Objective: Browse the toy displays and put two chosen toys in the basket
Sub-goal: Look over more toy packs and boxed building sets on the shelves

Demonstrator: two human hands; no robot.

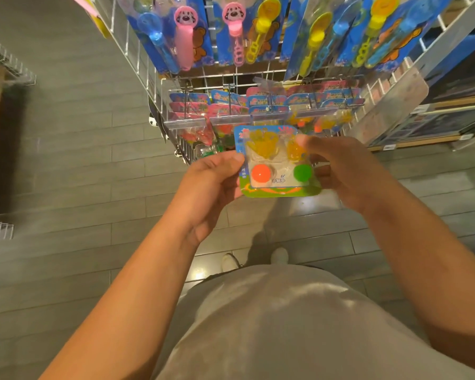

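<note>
I note toy pack [277, 171]: blue-green card, orange and green balls, yellow hands. Bubble wands [183, 42] pink; floor [80, 165] grey.

Open floor [80, 165] to the left and below, wide enough for an arm to swing. Straight ahead, blocked by the wire rack [137, 61], its hooks crowded with hanging toy cards [228, 111] just beyond the held blister pack [274, 163]. Above, barred by a row of bubble wands [184, 37]. To the right, hemmed in by shelving [450, 116].
</note>
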